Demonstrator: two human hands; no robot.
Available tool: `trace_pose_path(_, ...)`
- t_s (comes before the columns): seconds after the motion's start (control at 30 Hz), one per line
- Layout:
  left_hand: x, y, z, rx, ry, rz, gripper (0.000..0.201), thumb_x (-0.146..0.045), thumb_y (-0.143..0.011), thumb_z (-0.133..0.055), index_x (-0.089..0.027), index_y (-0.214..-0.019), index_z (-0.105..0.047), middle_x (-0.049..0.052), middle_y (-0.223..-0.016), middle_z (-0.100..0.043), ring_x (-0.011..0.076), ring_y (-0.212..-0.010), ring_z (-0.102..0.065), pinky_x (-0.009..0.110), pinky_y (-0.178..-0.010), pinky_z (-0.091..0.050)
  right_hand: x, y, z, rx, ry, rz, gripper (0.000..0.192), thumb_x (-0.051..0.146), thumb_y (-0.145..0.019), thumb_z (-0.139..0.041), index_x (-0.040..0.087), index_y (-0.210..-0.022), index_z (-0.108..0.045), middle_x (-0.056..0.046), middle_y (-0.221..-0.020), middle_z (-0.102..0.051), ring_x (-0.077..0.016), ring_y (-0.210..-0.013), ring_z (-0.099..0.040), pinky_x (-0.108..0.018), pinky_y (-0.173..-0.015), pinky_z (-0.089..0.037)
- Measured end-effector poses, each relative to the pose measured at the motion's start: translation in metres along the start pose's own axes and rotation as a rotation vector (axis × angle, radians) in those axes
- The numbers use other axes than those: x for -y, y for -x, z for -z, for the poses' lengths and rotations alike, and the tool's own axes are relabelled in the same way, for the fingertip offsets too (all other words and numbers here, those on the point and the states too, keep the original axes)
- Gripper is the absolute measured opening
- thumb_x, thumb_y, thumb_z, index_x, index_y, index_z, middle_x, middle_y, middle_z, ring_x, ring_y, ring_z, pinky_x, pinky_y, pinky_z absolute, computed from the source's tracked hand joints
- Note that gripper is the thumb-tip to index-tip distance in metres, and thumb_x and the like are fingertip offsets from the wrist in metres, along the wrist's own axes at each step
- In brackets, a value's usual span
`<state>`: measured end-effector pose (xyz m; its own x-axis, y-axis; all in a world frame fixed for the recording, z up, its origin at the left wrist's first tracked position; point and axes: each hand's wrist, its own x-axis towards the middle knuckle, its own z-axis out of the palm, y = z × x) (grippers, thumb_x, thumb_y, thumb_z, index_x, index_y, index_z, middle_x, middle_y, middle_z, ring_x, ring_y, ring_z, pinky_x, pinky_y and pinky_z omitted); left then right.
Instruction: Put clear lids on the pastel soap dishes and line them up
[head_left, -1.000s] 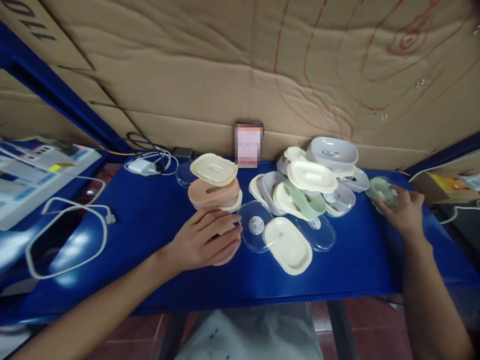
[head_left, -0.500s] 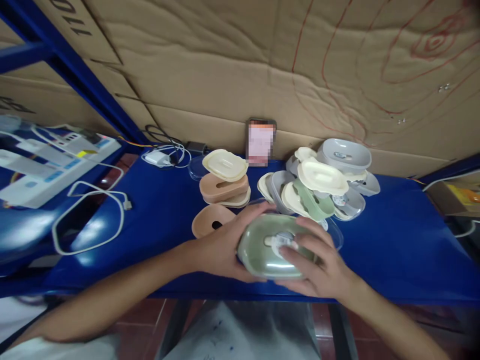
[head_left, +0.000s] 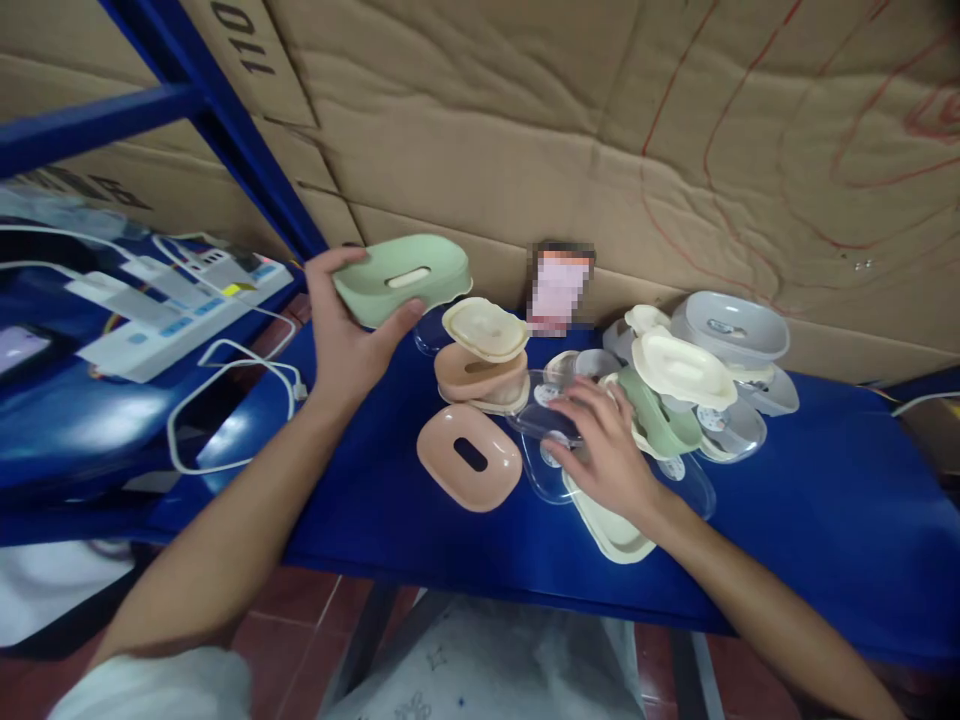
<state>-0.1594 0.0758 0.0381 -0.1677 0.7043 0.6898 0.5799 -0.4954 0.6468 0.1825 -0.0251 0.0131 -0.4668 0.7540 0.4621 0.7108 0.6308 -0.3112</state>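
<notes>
- On the far left, beyond the blue table (head_left: 825, 480), a white power strip (head_left: 180, 310) lies on a lower blue surface with a looped white cable (head_left: 225, 400) trailing toward the table edge; hard plastic and soft cord, well clear of the hands.
- Left of centre, the left hand (head_left: 341, 340) holds the green soap dish (head_left: 401, 278) up in the air, above the table's far-left corner. The fingers are clamped on it, thumb across the near rim and the rest curled under the base. The dish is a smooth, matte oval of pale green plastic with a slot in the middle. To carry it well, I judge the grip should stay on the rim, since the shell looks light and slick.
- At centre, a pink slotted tray (head_left: 470, 457) lies alone on the blue surface, near a small stack (head_left: 481, 362) of a cream lid on a pink base. All are rounded ovals with soft edges.
- Just right of that, the right hand (head_left: 607, 450) rests palm down with the fingers spread apart on a clear lid (head_left: 541, 420), a thin, glossy, see-through piece with a round sticker. It looks likely to slide, so steady downward pressure seems wise. A cream tray (head_left: 611, 525) lies partly under the wrist.
- Farther right sits a loose heap (head_left: 697, 370) of cream, green, grey and clear pieces, overlapping and tilted.
- Behind everything, creased brown cardboard (head_left: 525, 130) with red scribbled lines forms the wall.
</notes>
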Motion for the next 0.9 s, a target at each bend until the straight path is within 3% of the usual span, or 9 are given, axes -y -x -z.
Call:
trace_pose_path(0.07, 0.007, 0.007, -0.014, 0.027, 0.086, 0.061, 0.078, -0.076, -0.085, -0.08, -0.024, -0.136, -0.054, 0.004, -0.129, -0.063, 0.026, -0.119, -0.066, 0.049, -0.098, -0.057, 0.002, -0.002, 0.001, 0.073, 0.076, 0.044, 0.038, 0.037, -0.11, -0.059, 0.027, -0.146, -0.055, -0.015, -0.151, -0.063, -0.0373, -0.155, -0.047, -0.076, -0.132, -0.019)
trace_pose_path(0.1, 0.007, 0.012, -0.02, 0.053, 0.129, 0.075, 0.077, -0.076, -0.083, -0.081, -0.025, -0.135, -0.054, 0.006, -0.127, -0.064, 0.0262, -0.114, -0.068, 0.047, -0.095, -0.059, 0.003, -0.004, 0.002, 0.075, 0.096, 0.045, 0.043, 0.038, -0.11, -0.058, 0.027, -0.151, -0.053, -0.015, -0.157, -0.059, -0.0373, -0.157, -0.045, -0.076, -0.132, -0.016)
trace_pose_path(0.23, -0.013, 0.036, -0.029, 0.296, 0.22, -0.023, 0.081, -0.075, -0.08, -0.084, -0.026, -0.137, -0.054, 0.011, -0.134, -0.066, 0.0308, -0.118, -0.07, 0.047, -0.098, -0.059, 0.011, -0.029, 0.017, -0.044, 0.085, 0.092, 0.069, 0.048, -0.108, -0.062, 0.027, -0.168, -0.036, -0.016, -0.173, -0.042, -0.0368, -0.165, -0.033, -0.069, -0.133, -0.027)
trace_pose_path(0.33, -0.032, 0.049, -0.026, 0.479, 0.271, -0.144, 0.088, -0.073, -0.078, -0.087, -0.026, -0.144, -0.052, 0.013, -0.138, -0.067, 0.0347, -0.125, -0.069, 0.049, -0.103, -0.059, 0.012, -0.054, 0.027, 0.019, 0.02, 0.197, 0.068, 0.051, -0.107, -0.064, 0.028, -0.167, -0.043, -0.012, -0.171, -0.048, -0.0335, -0.164, -0.036, -0.064, -0.134, -0.029)
trace_pose_path(0.43, -0.036, 0.054, -0.025, 0.491, 0.32, -0.189, 0.09, -0.072, -0.08, -0.086, -0.029, -0.149, -0.049, 0.014, -0.14, -0.066, 0.0352, -0.127, -0.069, 0.05, -0.105, -0.059, 0.008, -0.068, 0.029, 0.129, -0.164, 0.245, 0.048, 0.048, -0.108, -0.062, 0.03, -0.153, -0.061, -0.006, -0.153, -0.067, -0.0255, -0.15, -0.057, -0.052, -0.127, -0.046)
trace_pose_path(0.53, -0.03, 0.052, -0.026, 0.516, 0.304, -0.219, 0.097, -0.072, -0.078, -0.089, -0.03, -0.154, -0.046, 0.015, -0.143, -0.064, 0.0357, -0.128, -0.069, 0.051, -0.105, -0.059, 0.002, -0.068, 0.023, 0.09, -0.269, 0.218, 0.037, 0.038, -0.111, -0.059, 0.029, -0.145, -0.069, -0.005, -0.14, -0.076, -0.0227, -0.139, -0.066, -0.046, -0.119, -0.055)
trace_pose_path(0.73, -0.017, 0.046, -0.029, 0.588, 0.294, -0.213, 0.116, -0.066, -0.076, -0.093, -0.034, -0.168, -0.03, 0.019, -0.161, -0.051, 0.0403, -0.143, -0.061, 0.057, -0.113, -0.056, 0.004, -0.06, 0.016, -0.075, -0.226, 0.157, 0.03, 0.032, -0.111, -0.057, 0.028, -0.134, -0.076, -0.006, -0.125, -0.082, -0.025, -0.125, -0.074, -0.051, -0.117, -0.055)
trace_pose_path(0.83, -0.01, 0.039, -0.026, 0.563, 0.351, -0.203, 0.11, -0.06, -0.081, -0.092, -0.036, -0.168, -0.029, 0.017, -0.161, -0.055, 0.0378, -0.143, -0.063, 0.055, -0.113, -0.057, 0.005, -0.059, 0.017, -0.172, -0.185, 0.081, 0.028, 0.033, -0.111, -0.056, 0.027, -0.13, -0.077, -0.007, -0.125, -0.081, -0.0265, -0.124, -0.074, -0.055, -0.12, -0.051)
trace_pose_path(0.9, -0.005, 0.031, -0.023, 0.532, 0.317, -0.19, 0.099, -0.053, -0.084, -0.092, -0.035, -0.164, -0.037, 0.016, -0.157, -0.06, 0.0359, -0.141, -0.064, 0.053, -0.114, -0.057, 0.004, -0.057, 0.017, -0.214, -0.17, 0.03, 0.028, 0.034, -0.112, -0.055, 0.027, -0.128, -0.076, -0.008, -0.124, -0.081, -0.0269, -0.124, -0.073, -0.055, -0.119, -0.052)
